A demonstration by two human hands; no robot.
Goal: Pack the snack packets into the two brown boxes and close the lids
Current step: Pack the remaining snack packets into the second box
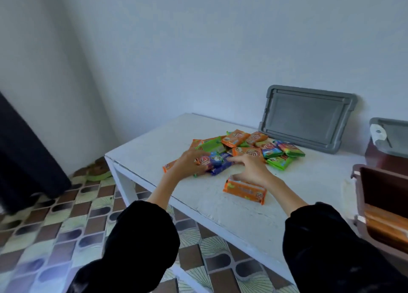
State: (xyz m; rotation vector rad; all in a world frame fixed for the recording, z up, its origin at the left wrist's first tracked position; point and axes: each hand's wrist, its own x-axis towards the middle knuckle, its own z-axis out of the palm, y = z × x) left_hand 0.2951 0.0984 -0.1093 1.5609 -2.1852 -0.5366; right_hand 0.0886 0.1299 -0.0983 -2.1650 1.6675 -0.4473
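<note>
A pile of snack packets (254, 148) in orange, green and blue lies on the white table (220, 208). My left hand (188, 164) curls over an orange and blue packet (208, 160) at the pile's near left. My right hand (251, 169) is spread, its forefinger touching a dark blue packet (220, 169). Its thumb hangs just above an orange packet (245, 192) that stands on its long edge. An open brown box (362, 195) sits at the right edge. A second brown box (375, 158) stands behind it, partly out of frame.
One grey lid (306, 118) leans against the wall behind the pile. Another grey lid (391, 135) rests on top of the far brown box. The table's left corner (108, 156) stands over a tiled floor, with a dark object (26, 160) further left.
</note>
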